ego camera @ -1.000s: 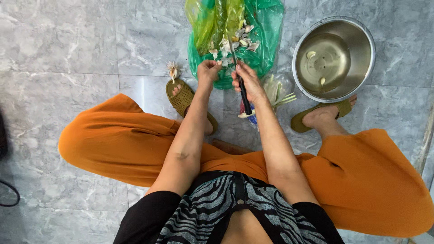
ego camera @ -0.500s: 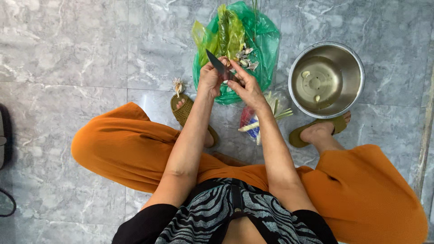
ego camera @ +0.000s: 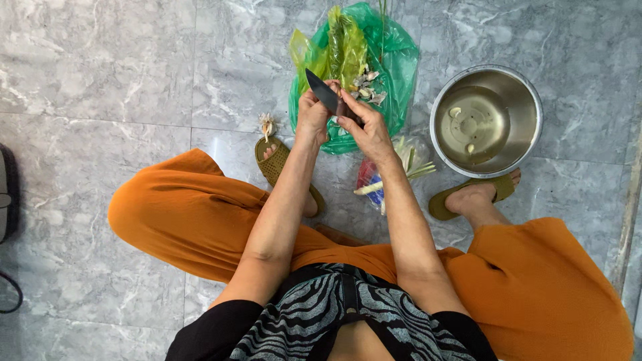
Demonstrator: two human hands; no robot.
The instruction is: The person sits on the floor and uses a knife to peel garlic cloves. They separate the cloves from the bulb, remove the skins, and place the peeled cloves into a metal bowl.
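Above green bag's near edge, knife between both hands, bowl well apart.

Bare floor lies open along its left edge and far left corner. Ahead, the green bag blocks the middle; the steel bowl fills the far right, leaving a narrow gap between them

A home floor of grey marble tiles, with a steel bowl.
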